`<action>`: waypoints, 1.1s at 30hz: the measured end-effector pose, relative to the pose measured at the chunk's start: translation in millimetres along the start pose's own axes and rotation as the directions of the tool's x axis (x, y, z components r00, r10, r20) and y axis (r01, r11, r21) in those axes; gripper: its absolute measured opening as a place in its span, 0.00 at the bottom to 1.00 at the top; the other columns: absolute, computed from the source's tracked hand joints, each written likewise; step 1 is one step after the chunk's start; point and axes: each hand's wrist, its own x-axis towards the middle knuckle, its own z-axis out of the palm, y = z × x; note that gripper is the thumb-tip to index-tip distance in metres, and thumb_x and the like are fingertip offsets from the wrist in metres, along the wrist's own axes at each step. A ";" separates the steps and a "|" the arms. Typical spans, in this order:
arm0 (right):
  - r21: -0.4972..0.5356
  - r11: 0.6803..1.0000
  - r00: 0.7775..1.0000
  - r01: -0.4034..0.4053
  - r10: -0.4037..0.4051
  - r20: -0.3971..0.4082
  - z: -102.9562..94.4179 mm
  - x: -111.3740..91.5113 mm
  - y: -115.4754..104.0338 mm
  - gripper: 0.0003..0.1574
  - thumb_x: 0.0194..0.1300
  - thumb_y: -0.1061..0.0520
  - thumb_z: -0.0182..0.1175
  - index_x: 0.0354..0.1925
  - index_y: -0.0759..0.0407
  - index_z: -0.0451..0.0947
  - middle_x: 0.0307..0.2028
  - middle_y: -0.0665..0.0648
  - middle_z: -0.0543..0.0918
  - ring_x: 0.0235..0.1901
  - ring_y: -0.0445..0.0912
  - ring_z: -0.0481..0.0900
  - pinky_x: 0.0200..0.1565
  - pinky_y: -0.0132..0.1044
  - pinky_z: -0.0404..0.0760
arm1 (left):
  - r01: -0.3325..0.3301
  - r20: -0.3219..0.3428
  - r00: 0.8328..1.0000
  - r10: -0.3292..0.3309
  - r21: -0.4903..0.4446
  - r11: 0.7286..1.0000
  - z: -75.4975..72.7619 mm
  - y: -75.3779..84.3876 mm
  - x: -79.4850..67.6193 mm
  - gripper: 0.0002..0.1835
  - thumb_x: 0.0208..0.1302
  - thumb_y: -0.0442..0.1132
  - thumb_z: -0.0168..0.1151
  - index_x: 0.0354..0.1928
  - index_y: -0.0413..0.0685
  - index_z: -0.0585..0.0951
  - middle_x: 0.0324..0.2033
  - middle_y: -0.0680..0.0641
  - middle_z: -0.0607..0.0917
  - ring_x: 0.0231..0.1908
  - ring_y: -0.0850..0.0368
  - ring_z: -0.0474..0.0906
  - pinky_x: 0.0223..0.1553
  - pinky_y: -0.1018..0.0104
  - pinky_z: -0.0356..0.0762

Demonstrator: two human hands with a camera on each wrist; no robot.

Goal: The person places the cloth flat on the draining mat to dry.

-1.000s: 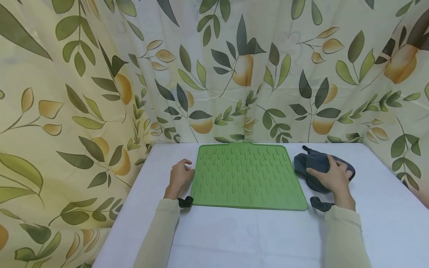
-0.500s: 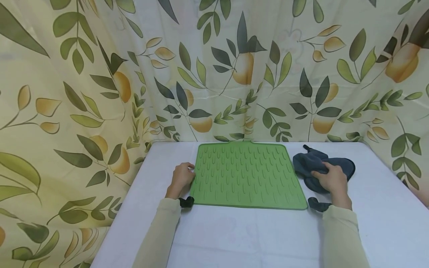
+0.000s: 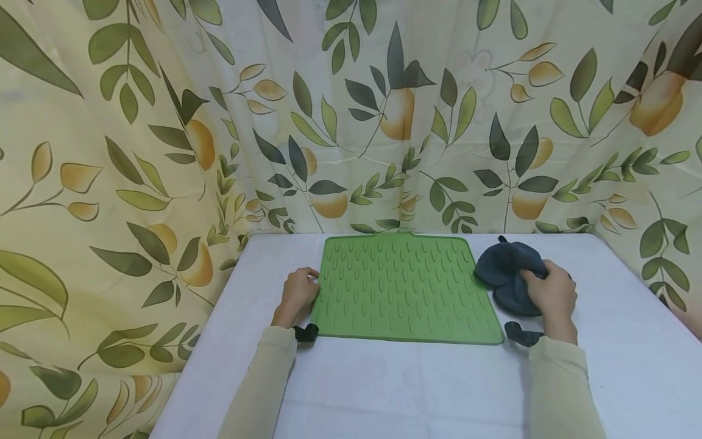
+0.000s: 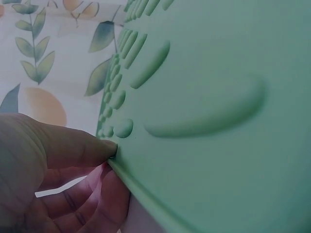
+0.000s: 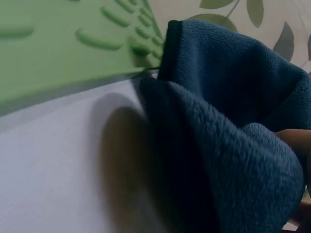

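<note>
A green silicone mat (image 3: 406, 292) with raised oval ridges lies on the white-covered table. At its left edge my left hand (image 3: 300, 289) pinches the rim; in the left wrist view the thumb (image 4: 87, 148) is on top and curled fingers are underneath. To the right of the mat, my right hand (image 3: 553, 296) grips a dark blue fleecy cloth (image 3: 507, 268) between thumb and fingers. Bunched into folds, the cloth (image 5: 233, 126) overlaps the mat's right edge in the head view. Most of the right hand is outside the right wrist view.
A white cloth (image 3: 373, 390) covers the table. Behind and to the left hangs a curtain (image 3: 351, 122) printed with leaves and fruit. Black straps (image 3: 523, 335) are on both wrists, close to the mat's near corners.
My right hand has gathered the blue cloth from a flatter spread into a bunch, shifting it slightly left toward the mat. The left hand has moved slightly right onto the mat's edge.
</note>
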 end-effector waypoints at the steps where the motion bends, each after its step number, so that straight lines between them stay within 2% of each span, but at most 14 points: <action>1: 0.008 1.000 1.000 -0.001 0.001 -0.009 -1.6 -0.5 -1.6 0.36 0.76 0.48 0.53 0.72 0.68 0.65 0.67 0.79 0.69 0.65 0.77 0.64 0.61 0.69 0.64 | 0.003 0.002 1.000 -0.003 -0.003 1.000 0.1 0.4 0.0 0.17 0.66 0.33 0.62 0.56 0.41 0.84 0.32 0.46 0.87 0.28 0.57 0.79 0.28 0.68 0.73; 7: 0.062 0.998 0.999 -0.013 0.016 -0.044 -10.4 -3.0 -12.7 0.35 0.76 0.48 0.53 0.70 0.68 0.66 0.65 0.78 0.72 0.63 0.76 0.67 0.56 0.67 0.66 | 0.018 0.008 1.000 -0.018 -0.002 1.000 0.9 2.1 -0.2 0.17 0.67 0.33 0.61 0.57 0.42 0.83 0.33 0.46 0.86 0.28 0.57 0.79 0.28 0.69 0.72; 13: 0.103 0.994 0.991 0.035 -0.022 -0.129 -16.9 -5.5 -22.8 0.33 0.74 0.47 0.54 0.67 0.67 0.70 0.62 0.77 0.75 0.61 0.76 0.69 0.52 0.65 0.65 | 0.009 0.000 1.000 -0.009 0.012 1.000 1.1 2.8 -0.2 0.18 0.66 0.33 0.61 0.57 0.42 0.83 0.32 0.46 0.86 0.28 0.56 0.79 0.28 0.69 0.72; 20: 0.172 0.981 0.976 0.087 -0.049 -0.214 -24.7 -11.2 -40.8 0.32 0.72 0.44 0.54 0.62 0.66 0.74 0.60 0.74 0.79 0.60 0.71 0.71 0.46 0.57 0.65 | -0.004 -0.009 1.000 0.004 0.016 1.000 1.0 3.5 0.6 0.17 0.66 0.33 0.60 0.56 0.41 0.84 0.31 0.46 0.86 0.27 0.56 0.79 0.27 0.69 0.72; 25: 0.198 0.968 0.956 0.152 -0.094 -0.277 -27.8 -15.6 -49.7 0.29 0.71 0.46 0.56 0.59 0.66 0.77 0.58 0.72 0.81 0.56 0.69 0.76 0.43 0.49 0.66 | -0.010 -0.008 1.000 0.011 0.020 1.000 2.1 2.0 1.6 0.17 0.67 0.33 0.60 0.57 0.41 0.84 0.31 0.46 0.86 0.27 0.57 0.79 0.27 0.68 0.72; 28: 0.212 0.962 0.953 0.175 -0.111 -0.281 -26.9 -18.9 -54.3 0.27 0.70 0.46 0.58 0.57 0.65 0.78 0.57 0.72 0.82 0.55 0.67 0.78 0.42 0.45 0.67 | -0.008 -0.009 1.000 0.008 0.019 1.000 2.2 0.7 1.1 0.18 0.66 0.32 0.60 0.57 0.41 0.84 0.32 0.46 0.87 0.27 0.56 0.79 0.27 0.68 0.73; 33: 0.225 0.957 0.957 0.183 -0.121 -0.262 -24.2 -23.6 -61.4 0.29 0.71 0.46 0.59 0.61 0.64 0.77 0.58 0.71 0.82 0.54 0.65 0.81 0.39 0.35 0.67 | -0.010 -0.010 1.000 0.010 0.025 1.000 0.9 0.9 -0.7 0.19 0.64 0.31 0.59 0.57 0.41 0.84 0.34 0.45 0.88 0.29 0.56 0.80 0.30 0.67 0.75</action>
